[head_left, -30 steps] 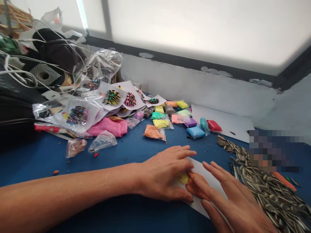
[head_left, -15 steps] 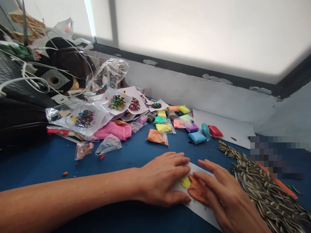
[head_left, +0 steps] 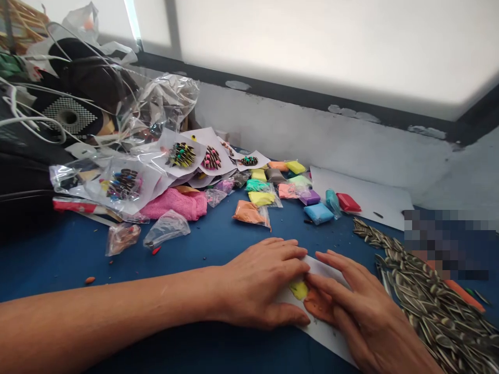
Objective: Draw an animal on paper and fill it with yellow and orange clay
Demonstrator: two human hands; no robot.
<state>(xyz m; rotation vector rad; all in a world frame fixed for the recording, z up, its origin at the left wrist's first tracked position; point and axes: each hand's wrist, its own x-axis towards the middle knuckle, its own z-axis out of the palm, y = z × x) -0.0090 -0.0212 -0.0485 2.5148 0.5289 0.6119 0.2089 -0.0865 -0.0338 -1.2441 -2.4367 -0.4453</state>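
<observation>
A sheet of white paper [head_left: 325,335] lies on the blue table in front of me, with a flattened patch of orange modelling clay [head_left: 318,305] and a smaller yellow patch [head_left: 299,290] joined to its upper left. My left hand [head_left: 268,285] rests on the paper's left side, fingers stretched and thumb apart, beside the yellow clay. From the right, my right hand [head_left: 358,301] leans over the orange clay with its fingers extended; they touch the clay and partly cover it. Neither hand grasps anything.
Striped sunflower seeds [head_left: 432,296] are heaped at the right. Several clay packets, including a blue packet [head_left: 318,213], lie behind the hands. Seed-and-clay pictures on paper [head_left: 212,132], a pink cloth [head_left: 175,203] and plastic bags [head_left: 167,228] sit at left. Another white sheet [head_left: 370,192] lies against the wall.
The view has shifted slightly, so the background sits a little further left and higher. Both hands stay almost in place, the right hand's fingers still over the orange clay.
</observation>
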